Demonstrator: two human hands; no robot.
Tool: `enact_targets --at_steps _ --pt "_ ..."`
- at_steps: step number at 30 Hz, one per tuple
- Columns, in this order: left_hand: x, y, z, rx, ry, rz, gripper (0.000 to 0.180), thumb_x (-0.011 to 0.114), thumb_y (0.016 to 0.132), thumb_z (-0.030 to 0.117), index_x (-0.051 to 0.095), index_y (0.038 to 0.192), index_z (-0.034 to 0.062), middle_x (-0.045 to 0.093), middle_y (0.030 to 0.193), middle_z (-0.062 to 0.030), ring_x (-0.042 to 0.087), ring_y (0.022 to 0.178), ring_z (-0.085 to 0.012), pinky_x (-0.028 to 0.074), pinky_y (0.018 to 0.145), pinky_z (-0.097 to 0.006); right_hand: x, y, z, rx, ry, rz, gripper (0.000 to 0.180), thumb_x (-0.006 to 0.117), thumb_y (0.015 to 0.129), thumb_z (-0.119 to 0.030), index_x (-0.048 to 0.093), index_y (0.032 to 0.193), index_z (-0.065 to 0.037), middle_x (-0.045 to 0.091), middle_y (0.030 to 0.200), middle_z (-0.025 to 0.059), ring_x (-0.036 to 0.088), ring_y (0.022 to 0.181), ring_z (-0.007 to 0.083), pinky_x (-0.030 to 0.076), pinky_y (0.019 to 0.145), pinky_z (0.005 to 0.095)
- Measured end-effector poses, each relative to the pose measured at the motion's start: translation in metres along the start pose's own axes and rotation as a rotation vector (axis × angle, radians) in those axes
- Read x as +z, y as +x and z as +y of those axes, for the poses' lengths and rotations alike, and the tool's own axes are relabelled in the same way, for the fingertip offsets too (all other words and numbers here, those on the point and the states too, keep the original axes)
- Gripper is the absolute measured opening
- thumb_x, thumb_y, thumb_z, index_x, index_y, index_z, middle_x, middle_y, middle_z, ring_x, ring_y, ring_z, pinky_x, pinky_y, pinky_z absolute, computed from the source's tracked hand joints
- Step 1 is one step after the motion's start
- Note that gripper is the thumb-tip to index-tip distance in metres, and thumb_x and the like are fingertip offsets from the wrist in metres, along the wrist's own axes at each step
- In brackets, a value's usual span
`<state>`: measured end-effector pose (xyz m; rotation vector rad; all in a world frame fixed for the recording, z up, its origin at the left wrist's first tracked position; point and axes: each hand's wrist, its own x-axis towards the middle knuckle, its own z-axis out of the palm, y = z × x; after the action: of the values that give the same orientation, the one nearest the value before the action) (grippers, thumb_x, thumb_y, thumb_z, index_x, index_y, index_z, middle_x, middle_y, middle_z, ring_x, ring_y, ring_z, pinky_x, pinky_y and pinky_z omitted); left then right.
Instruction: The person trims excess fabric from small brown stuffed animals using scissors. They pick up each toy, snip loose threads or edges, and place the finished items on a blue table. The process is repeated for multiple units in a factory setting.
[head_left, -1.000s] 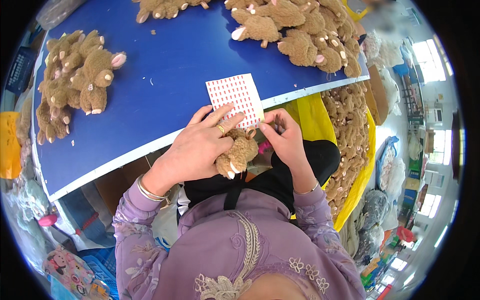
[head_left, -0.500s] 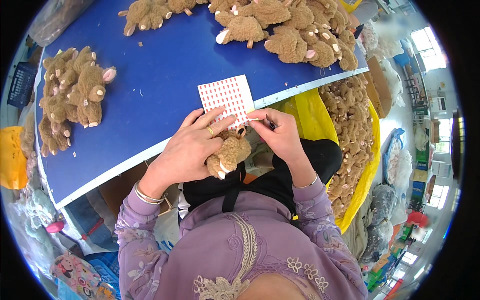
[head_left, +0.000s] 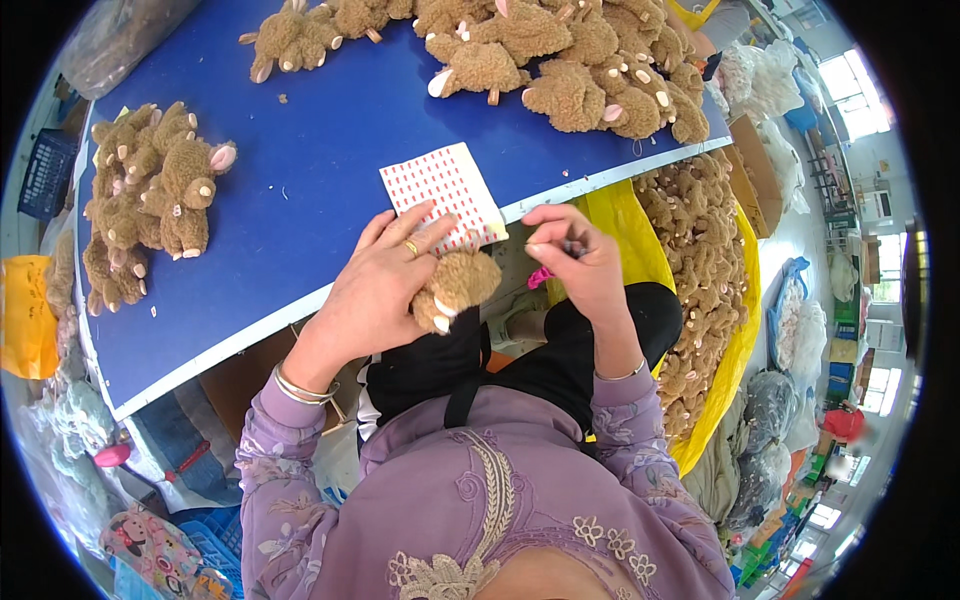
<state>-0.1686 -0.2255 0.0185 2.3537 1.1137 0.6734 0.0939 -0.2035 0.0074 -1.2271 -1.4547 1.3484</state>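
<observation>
My left hand (head_left: 375, 290) is closed around a small brown curly plush toy (head_left: 464, 284) with pale feet. It holds the toy at the table's front edge. The fingers of that hand also rest on a white sheet of small red stickers (head_left: 430, 183). To the right of the sheet and apart from it, my right hand (head_left: 592, 275) is raised with thumb and forefinger pinched together. A small dark tool (head_left: 573, 247) is tucked in its fingers, and its kind is mostly hidden. Whether a sticker sits between the fingertips is too small to tell.
More brown plush toys lie on the blue table (head_left: 310, 170), in a left pile (head_left: 150, 195) and a far-right heap (head_left: 580, 70). A yellow sack (head_left: 625, 225) full of plush toys (head_left: 695, 270) stands to my right. A pink object (head_left: 540, 277) shows below my right hand.
My right hand has drawn back to the right, off the sheet's corner. The sheet has shifted slightly to the left. My left hand still holds the plush toy.
</observation>
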Motion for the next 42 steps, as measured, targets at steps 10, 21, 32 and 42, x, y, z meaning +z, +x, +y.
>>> enact_targets --at_steps 10,21,32,42 --pt "0.022 0.023 0.036 -0.413 -1.417 0.484 0.038 0.053 0.097 0.017 0.047 0.129 -0.0022 0.059 0.117 -0.0085 0.059 0.104 -0.0150 0.049 0.089 -0.030 0.018 -0.027 -0.054 -0.129 0.291 0.076 0.002 0.063 0.082 0.003 0.065 0.083 0.002 0.053 0.077 0.0001 0.047 0.065 0.0065 0.037 0.057 0.0203" --pt "0.053 0.049 0.052 -0.428 -1.523 0.543 0.039 0.053 0.097 0.021 0.047 0.129 -0.0002 0.058 0.119 -0.0080 0.057 0.105 -0.0145 0.048 0.089 -0.030 0.035 -0.032 -0.068 0.102 0.145 0.166 0.009 0.069 0.084 -0.007 0.067 0.089 0.000 0.059 0.073 -0.0036 0.049 0.065 0.0023 0.039 0.057 0.0181" --pt "0.055 0.052 0.054 -0.427 -1.555 0.535 0.037 0.053 0.096 0.020 0.050 0.127 -0.0011 0.060 0.116 -0.0086 0.058 0.103 -0.0141 0.049 0.087 -0.029 0.037 -0.031 -0.067 -0.022 -0.022 0.231 0.008 0.068 0.085 -0.007 0.065 0.083 0.001 0.055 0.072 -0.0046 0.045 0.065 0.0017 0.037 0.059 0.0186" --pt "0.052 0.056 0.054 -0.419 -1.647 0.530 0.037 0.051 0.097 0.020 0.048 0.126 -0.0027 0.060 0.116 -0.0108 0.060 0.102 -0.0162 0.050 0.086 -0.030 0.032 -0.038 -0.072 -0.015 -0.017 0.120 0.007 0.067 0.084 -0.006 0.065 0.081 0.001 0.049 0.072 -0.0061 0.042 0.063 0.0017 0.034 0.057 0.0187"
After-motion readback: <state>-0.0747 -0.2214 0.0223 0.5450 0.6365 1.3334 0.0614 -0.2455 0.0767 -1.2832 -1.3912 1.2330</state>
